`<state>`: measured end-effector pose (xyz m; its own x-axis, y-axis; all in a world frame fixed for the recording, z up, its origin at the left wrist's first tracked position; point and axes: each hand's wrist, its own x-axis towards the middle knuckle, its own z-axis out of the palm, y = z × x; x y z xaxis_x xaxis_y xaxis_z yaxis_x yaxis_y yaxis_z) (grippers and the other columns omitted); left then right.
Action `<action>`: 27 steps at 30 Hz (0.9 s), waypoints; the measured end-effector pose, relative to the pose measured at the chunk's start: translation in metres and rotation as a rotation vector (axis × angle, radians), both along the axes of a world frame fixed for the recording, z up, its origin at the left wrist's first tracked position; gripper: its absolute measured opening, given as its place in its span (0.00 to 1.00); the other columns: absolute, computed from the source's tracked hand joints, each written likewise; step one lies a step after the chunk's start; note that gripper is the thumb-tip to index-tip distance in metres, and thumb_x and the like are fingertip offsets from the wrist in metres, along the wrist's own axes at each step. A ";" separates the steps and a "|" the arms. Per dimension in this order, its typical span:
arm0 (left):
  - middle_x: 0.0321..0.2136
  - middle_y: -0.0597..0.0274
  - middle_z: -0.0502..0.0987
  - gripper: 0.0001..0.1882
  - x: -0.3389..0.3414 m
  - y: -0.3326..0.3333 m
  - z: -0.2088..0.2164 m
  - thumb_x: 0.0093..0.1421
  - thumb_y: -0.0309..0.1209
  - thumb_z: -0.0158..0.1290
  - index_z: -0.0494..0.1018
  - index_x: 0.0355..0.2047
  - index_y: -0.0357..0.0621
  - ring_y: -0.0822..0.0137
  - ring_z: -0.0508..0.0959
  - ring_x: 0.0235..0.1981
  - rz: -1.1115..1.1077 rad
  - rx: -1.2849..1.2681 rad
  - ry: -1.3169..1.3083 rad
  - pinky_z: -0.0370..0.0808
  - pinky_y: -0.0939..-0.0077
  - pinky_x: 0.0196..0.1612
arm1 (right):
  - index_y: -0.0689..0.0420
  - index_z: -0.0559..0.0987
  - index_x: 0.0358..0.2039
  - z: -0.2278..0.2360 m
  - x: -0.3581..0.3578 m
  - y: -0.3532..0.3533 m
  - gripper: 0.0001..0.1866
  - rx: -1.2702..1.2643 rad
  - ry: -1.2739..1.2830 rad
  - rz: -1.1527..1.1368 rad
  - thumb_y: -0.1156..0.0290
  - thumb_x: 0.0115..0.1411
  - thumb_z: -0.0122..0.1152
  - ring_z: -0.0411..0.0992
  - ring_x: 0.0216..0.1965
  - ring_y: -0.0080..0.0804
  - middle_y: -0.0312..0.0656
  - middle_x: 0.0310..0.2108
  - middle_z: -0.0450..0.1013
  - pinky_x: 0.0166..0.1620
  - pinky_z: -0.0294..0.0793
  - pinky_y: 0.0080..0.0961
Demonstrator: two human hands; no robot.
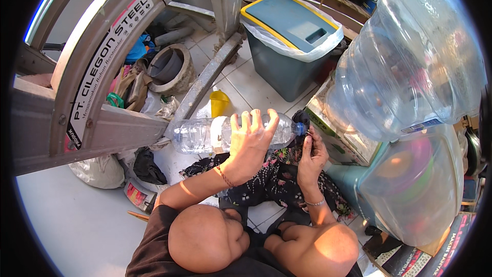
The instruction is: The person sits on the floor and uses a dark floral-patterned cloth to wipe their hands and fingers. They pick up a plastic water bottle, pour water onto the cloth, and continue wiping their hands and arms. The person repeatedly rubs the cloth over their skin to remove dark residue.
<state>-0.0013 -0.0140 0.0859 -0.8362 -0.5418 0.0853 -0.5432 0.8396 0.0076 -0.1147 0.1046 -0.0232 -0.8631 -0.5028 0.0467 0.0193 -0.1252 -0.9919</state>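
Tiled floor (241,79), left hand (249,141) clasping sideways clear bottle (205,134), right hand (311,155) fingers seemingly pinching its cap (301,129)

The left hand (249,141) wraps its fingers (255,122) over a clear plastic bottle (205,134) held level, its base pointing to 9 o'clock. At the bottle's 3 o'clock end the right hand (311,155) pinches the blue cap (300,129). Under both hands lies a dark flowered cloth (277,174) on the tiled floor (241,79). A yellow funnel (220,102) stands just at 12 o'clock of the bottle. Toward 1 o'clock sits a grey bin (287,69) with a yellow-edged lid, and at 3 o'clock 1 large water jug (405,61).
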 end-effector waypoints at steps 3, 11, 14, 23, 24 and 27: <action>0.47 0.43 0.73 0.38 -0.001 0.006 0.004 0.47 0.24 0.60 0.65 0.61 0.42 0.47 0.74 0.51 0.024 -0.070 -0.033 0.65 0.45 0.59 | 0.67 0.77 0.54 -0.005 0.004 0.000 0.14 -0.028 -0.103 0.006 0.75 0.72 0.55 0.72 0.54 0.25 0.44 0.55 0.76 0.59 0.69 0.23; 0.43 0.45 0.74 0.27 -0.011 0.010 0.000 0.55 0.30 0.57 0.68 0.56 0.42 0.47 0.74 0.49 -0.019 -0.287 -0.042 0.66 0.41 0.59 | 0.66 0.76 0.52 -0.009 0.010 0.002 0.11 -0.054 -0.243 -0.005 0.75 0.71 0.55 0.71 0.55 0.24 0.46 0.59 0.74 0.60 0.69 0.24; 0.45 0.44 0.73 0.29 -0.007 0.007 -0.006 0.54 0.30 0.57 0.67 0.57 0.42 0.46 0.73 0.50 -0.029 -0.252 0.012 0.65 0.42 0.59 | 0.66 0.75 0.52 -0.003 0.007 0.003 0.12 -0.011 -0.176 -0.018 0.76 0.72 0.55 0.71 0.56 0.25 0.47 0.59 0.74 0.61 0.68 0.24; 0.52 0.48 0.70 0.51 -0.004 -0.003 -0.040 0.35 0.27 0.71 0.65 0.63 0.43 0.45 0.70 0.55 0.011 0.212 0.401 0.65 0.52 0.60 | 0.63 0.82 0.51 0.057 -0.021 0.002 0.14 0.208 0.681 -0.072 0.83 0.66 0.58 0.80 0.49 0.39 0.48 0.49 0.81 0.52 0.78 0.30; 0.52 0.49 0.70 0.52 0.000 -0.005 -0.051 0.34 0.27 0.72 0.65 0.63 0.44 0.45 0.70 0.55 0.037 0.252 0.450 0.66 0.52 0.59 | 0.62 0.82 0.51 0.060 -0.016 -0.004 0.15 0.197 0.756 -0.070 0.83 0.65 0.58 0.80 0.49 0.41 0.48 0.49 0.81 0.52 0.79 0.30; 0.53 0.48 0.71 0.53 0.004 -0.010 -0.077 0.35 0.30 0.76 0.63 0.64 0.43 0.45 0.74 0.53 0.082 0.384 0.564 0.72 0.53 0.57 | 0.61 0.82 0.51 0.067 -0.014 -0.013 0.15 0.152 0.693 0.017 0.83 0.65 0.58 0.81 0.49 0.40 0.46 0.49 0.82 0.51 0.79 0.30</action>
<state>0.0028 -0.0243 0.0092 -0.6754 -0.6802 0.2848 -0.4302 0.6771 0.5970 -0.1286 0.0917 0.0439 -0.6520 -0.5607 0.5104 -0.6219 0.0105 -0.7830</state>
